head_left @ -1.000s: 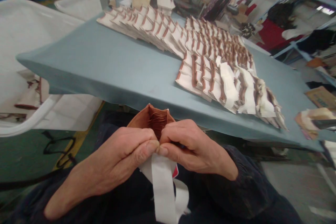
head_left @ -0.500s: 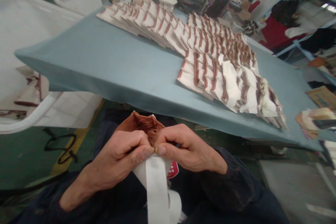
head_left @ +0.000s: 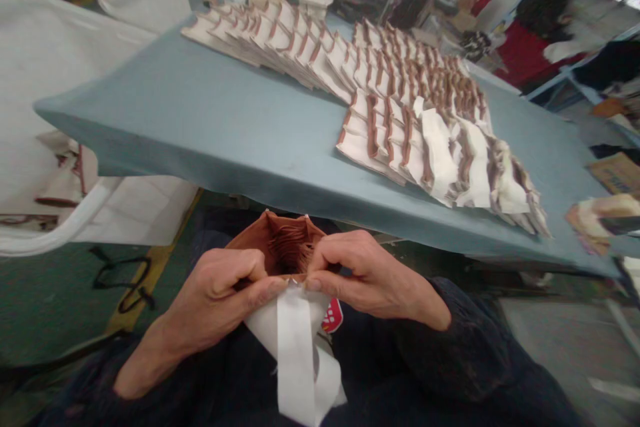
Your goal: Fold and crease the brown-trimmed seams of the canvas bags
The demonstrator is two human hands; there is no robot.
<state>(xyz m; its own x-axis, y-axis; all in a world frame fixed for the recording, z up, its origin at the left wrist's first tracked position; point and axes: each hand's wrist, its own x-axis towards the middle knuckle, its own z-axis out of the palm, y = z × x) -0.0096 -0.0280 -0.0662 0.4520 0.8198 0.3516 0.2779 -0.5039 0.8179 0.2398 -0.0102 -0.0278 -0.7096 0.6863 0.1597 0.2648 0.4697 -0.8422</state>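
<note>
In my lap is a brown, pouch-like sewn piece (head_left: 249, 232) with an off-white outer side and gathered brown folds inside its open mouth. My left hand (head_left: 217, 297) pinches the near rim between thumb and bent forefinger. Just to the right, my right hand (head_left: 367, 275) is closed on the same rim, thumb against forefinger. From the short stretch of rim between both thumbs hangs a white fabric strip (head_left: 294, 353), looped back on itself lower down. A red and white patch (head_left: 332, 315) shows beneath my right hand. The far fingers of both hands are curled and partly hidden.
Beyond my lap stands a blue-grey covered table (head_left: 220, 133). Rows of overlapping white and brown pieces (head_left: 370, 140) lie on it. At left is a white bin (head_left: 85, 220) with similar pieces inside. A black cord (head_left: 125, 280) lies on the green floor.
My hands have spread slightly apart along the rim. The pouch mouth stands wider, showing more of the inside. The white strip's lower end has come up into view.
</note>
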